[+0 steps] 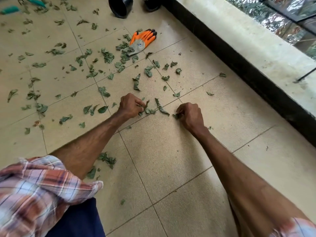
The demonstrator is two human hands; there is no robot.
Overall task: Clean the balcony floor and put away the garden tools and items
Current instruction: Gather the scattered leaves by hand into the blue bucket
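Right now both of our hands are down on the tiled floor (171, 159), and the next pick turns on the gap between them. Our left hand (130, 106) has its fingers curled round a small bunch of leaves (146, 106) at its fingertips; our right hand (189, 115) pinches a crumpled leaf (176, 115) on its thumb side. Neither hand is spread wide or free. Between the two lies a long leaf (160, 107), running from far left to near right across the tile joint, its far tip just beside our left fingers and its near tip just beside the right hand's catch, so we judge either hand can reach it with a short move inward. Most of the scattered leaves (107, 57) lie ahead and to our left, nearer the left hand. Farther ahead an orange glove (143, 40) rests on the floor, well apart from both hands, and green-handled tools (36, 2) sit at the far left corner
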